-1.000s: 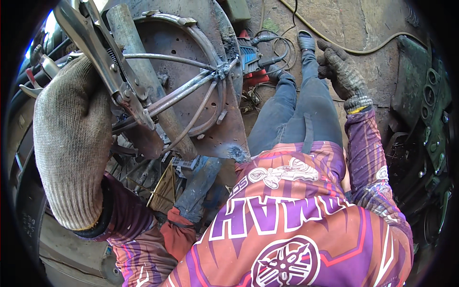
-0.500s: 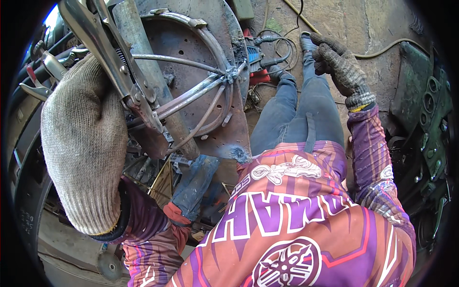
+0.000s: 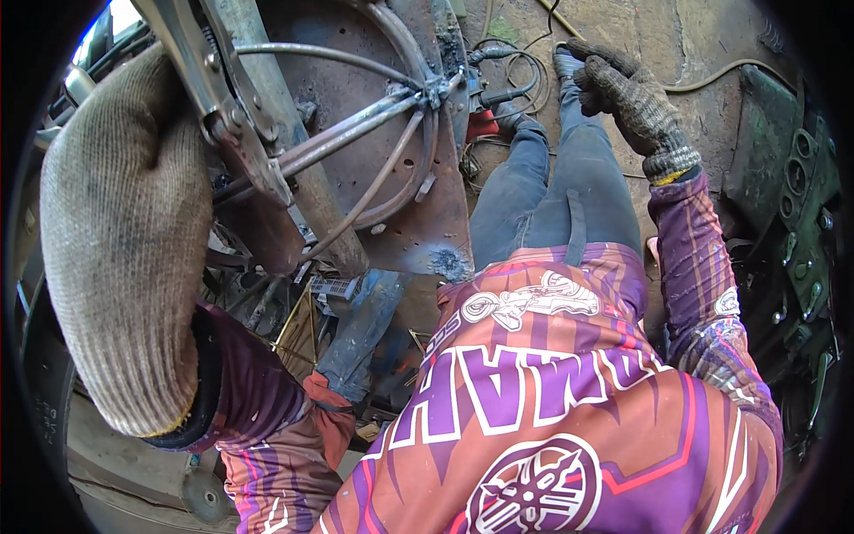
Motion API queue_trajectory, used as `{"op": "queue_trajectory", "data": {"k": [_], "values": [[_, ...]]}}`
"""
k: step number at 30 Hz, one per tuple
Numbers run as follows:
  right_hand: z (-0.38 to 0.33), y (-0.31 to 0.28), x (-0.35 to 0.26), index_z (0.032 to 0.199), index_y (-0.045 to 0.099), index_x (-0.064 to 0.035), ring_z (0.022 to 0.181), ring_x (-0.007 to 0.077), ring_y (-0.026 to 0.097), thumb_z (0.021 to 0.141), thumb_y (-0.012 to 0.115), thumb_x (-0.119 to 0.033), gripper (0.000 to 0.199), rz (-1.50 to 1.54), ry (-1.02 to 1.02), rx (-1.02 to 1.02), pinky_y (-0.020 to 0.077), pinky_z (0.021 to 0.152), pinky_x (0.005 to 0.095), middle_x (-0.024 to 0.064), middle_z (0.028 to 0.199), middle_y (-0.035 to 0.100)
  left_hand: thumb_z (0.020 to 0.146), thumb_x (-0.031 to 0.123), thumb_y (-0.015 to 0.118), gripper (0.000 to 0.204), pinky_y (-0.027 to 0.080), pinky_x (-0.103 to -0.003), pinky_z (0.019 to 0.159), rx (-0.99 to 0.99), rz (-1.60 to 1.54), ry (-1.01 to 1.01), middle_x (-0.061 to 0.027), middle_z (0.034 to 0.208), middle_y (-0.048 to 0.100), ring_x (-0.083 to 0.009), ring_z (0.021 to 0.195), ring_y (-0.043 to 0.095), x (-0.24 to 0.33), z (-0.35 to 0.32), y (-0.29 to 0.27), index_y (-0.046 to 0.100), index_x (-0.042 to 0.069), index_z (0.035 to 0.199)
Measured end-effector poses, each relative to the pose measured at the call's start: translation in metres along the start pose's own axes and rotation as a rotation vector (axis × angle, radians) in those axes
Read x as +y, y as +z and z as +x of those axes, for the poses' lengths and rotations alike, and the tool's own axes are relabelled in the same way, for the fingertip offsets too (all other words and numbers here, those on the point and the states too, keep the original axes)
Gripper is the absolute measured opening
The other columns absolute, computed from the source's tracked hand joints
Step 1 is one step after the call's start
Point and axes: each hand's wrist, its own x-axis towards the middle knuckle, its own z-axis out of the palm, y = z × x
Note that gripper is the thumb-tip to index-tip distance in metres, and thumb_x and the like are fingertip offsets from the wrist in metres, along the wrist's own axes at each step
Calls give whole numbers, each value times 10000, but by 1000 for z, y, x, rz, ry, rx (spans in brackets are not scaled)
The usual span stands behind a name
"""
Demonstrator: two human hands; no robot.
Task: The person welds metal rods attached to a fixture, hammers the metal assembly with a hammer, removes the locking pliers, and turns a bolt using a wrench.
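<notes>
My left hand, in a thick knitted glove, is closed around steel locking pliers; its fingertips are hidden behind them. The pliers' jaws reach a rod of a round steel frame, whose curved and straight rods meet at a welded joint. Whether the jaws grip that rod I cannot tell. Under the frame lie a rusty steel plate with holes and a thick grey pipe. Out to the right, my right hand, also gloved, is held over the floor, fingers loosely bent and apart, nothing visible in them.
Cables and a hose run across the concrete floor. Dark green metal parts line the right side. Below the plate, a blue-grey trouser leg shows beside clutter. A round disc lies at the lower left.
My left hand and the pliers have shifted left and up in view. The frame and plate also sit higher in the picture. My right hand has barely moved.
</notes>
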Motion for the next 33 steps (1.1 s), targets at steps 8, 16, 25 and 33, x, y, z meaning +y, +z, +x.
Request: {"op": "queue_trajectory", "data": {"k": [8,16,25,33], "values": [[-8,37,-19,1408,623,-90,794,116,624,1018,658,-331,461,-56,-35,-15,546,755,284,13,962,677,994,42,559,327,588,-339,779,38,78,153,-123,980,751,-172,866,727,-20,16,-7,689,40,1294],[-28,42,-6,1371,656,-93,775,99,603,1031,656,-269,383,-80,38,4,538,729,277,-2,916,666,995,49,557,324,589,-344,782,63,169,173,-128,982,752,-180,868,731,3,26,-4,688,34,1291],[-25,44,-15,1367,656,-94,811,97,621,1043,631,-255,362,-177,60,25,544,770,274,12,957,688,996,57,555,321,590,-351,786,62,205,162,-134,984,752,-190,869,735,16,37,-3,686,28,1287],[-13,40,-28,1353,657,-56,747,110,643,1009,683,-224,384,34,-88,59,564,690,280,31,966,702,997,64,553,318,591,-356,789,60,226,166,-140,986,752,-198,871,739,20,42,-3,685,22,1283]]}}
